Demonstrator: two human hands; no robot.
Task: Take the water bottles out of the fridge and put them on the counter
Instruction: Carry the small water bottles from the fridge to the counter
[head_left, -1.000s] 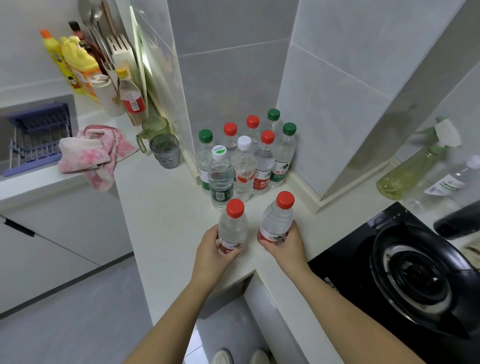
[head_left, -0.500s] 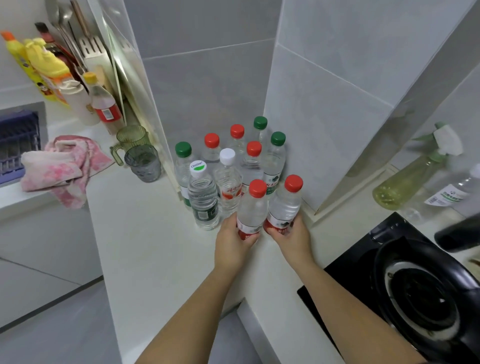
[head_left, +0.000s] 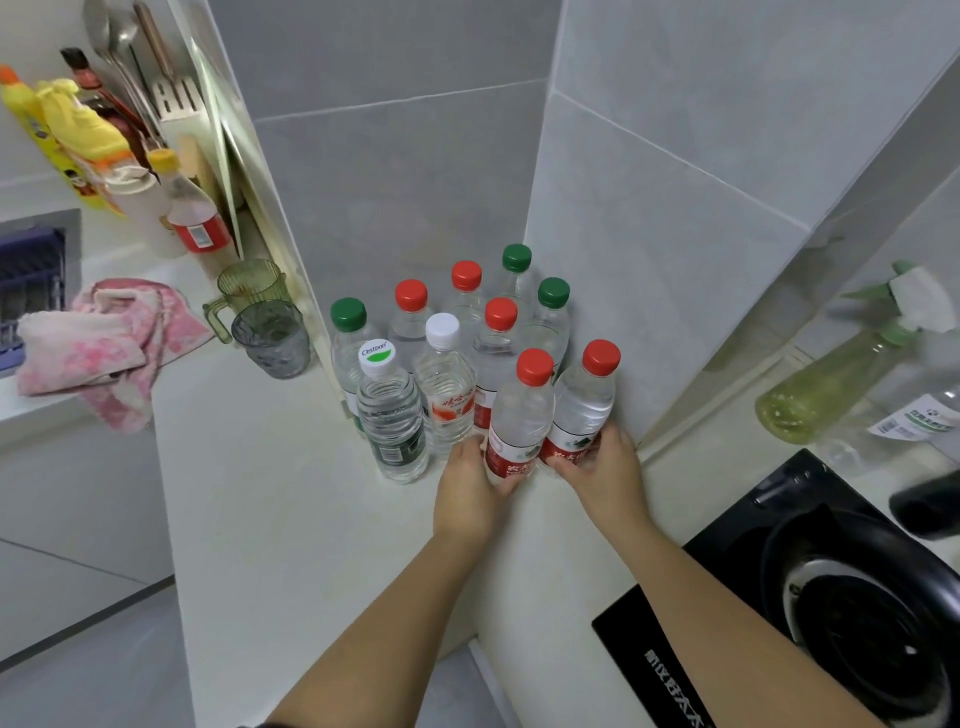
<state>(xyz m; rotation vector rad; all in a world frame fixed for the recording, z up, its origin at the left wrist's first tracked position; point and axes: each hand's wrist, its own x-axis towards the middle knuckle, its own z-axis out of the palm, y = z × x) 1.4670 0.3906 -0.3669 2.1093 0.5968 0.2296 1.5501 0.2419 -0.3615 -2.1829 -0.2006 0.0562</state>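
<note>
Two clear water bottles with red caps stand side by side on the white counter (head_left: 291, 519), at the front of a cluster in the tiled corner. My left hand (head_left: 470, 491) grips the base of the left red-capped bottle (head_left: 522, 415). My right hand (head_left: 605, 467) grips the base of the right red-capped bottle (head_left: 587, 400). Behind them stand several more bottles with red, green and white caps, among them a Cestbon bottle (head_left: 389, 415) and a white-capped one (head_left: 445, 395). No fridge is in view.
A black gas stove (head_left: 841, 597) fills the lower right. A green spray bottle (head_left: 831, 384) lies beyond it. Two glass mugs (head_left: 270, 338), a pink cloth (head_left: 109, 348), sauce bottles and a utensil rack (head_left: 171, 98) sit at the left.
Both hands have carried the two red-capped bottles away from the counter's front edge and up against the cluster in the corner.
</note>
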